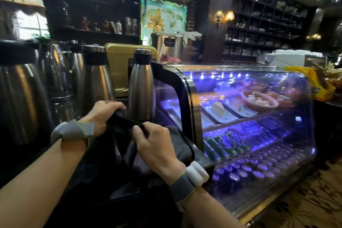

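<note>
Dark cloth is being gripped by both hands, left hand and right hand, fingers curled tight around it, beside a steel flask.

Café counter, chilled display case (cakes, cans), steel flasks

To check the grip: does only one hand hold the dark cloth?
No, the left hand and the right hand both grip the cloth, which stretches between them.
</note>
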A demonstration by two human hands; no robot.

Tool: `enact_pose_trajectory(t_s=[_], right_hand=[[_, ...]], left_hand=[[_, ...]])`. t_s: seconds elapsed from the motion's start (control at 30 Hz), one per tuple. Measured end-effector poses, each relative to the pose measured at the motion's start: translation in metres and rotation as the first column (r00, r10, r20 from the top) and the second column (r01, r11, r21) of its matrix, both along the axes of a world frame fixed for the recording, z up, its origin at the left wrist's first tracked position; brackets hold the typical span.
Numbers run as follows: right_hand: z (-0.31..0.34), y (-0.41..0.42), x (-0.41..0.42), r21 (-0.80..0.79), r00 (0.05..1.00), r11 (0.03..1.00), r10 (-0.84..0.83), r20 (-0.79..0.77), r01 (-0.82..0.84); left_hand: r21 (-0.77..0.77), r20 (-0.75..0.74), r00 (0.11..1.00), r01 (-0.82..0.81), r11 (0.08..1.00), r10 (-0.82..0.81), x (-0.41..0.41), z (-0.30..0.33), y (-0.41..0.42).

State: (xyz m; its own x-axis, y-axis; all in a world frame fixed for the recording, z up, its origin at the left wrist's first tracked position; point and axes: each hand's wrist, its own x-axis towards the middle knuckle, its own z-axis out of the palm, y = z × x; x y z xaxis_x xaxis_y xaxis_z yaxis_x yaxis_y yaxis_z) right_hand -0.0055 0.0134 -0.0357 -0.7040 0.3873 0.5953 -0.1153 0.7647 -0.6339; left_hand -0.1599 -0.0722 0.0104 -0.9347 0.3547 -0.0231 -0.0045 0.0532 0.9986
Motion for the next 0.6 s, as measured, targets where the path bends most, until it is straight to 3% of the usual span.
enact_pose_trajectory(t_s=[0.1,0.33,0.43,0.53,0.6], right_hand=[[-0.001,0.035,0.014,-0.037,0.988,0.988,-0.149,0.050,0.151],[-0.007,0.082,0.049,-0.065,0.951,0.958,-0.268,0.156,0.280],[-0.014,0.091,0.059,0.022,0.898,0.944,-0.319,0.303,0.328],[-0.022,0.092,0.062,0.144,0.808,0.930,-0.364,0.463,0.337],[-0.021,0.091,0.062,0.242,0.783,0.910,-0.414,0.464,0.337]], left_hand=[[0.012,0.050,0.998,0.043,0.999,-0.043,0.009,0.006,0.043],[-0.055,0.006,0.989,0.145,0.988,-0.145,0.021,-0.019,0.123],[-0.228,-0.038,0.964,0.249,0.941,-0.264,0.025,-0.042,0.143],[-0.503,-0.221,0.912,0.197,0.841,-0.346,0.026,-0.064,0.148],[-0.522,-0.256,0.878,0.225,0.823,-0.403,0.025,-0.065,0.141]])
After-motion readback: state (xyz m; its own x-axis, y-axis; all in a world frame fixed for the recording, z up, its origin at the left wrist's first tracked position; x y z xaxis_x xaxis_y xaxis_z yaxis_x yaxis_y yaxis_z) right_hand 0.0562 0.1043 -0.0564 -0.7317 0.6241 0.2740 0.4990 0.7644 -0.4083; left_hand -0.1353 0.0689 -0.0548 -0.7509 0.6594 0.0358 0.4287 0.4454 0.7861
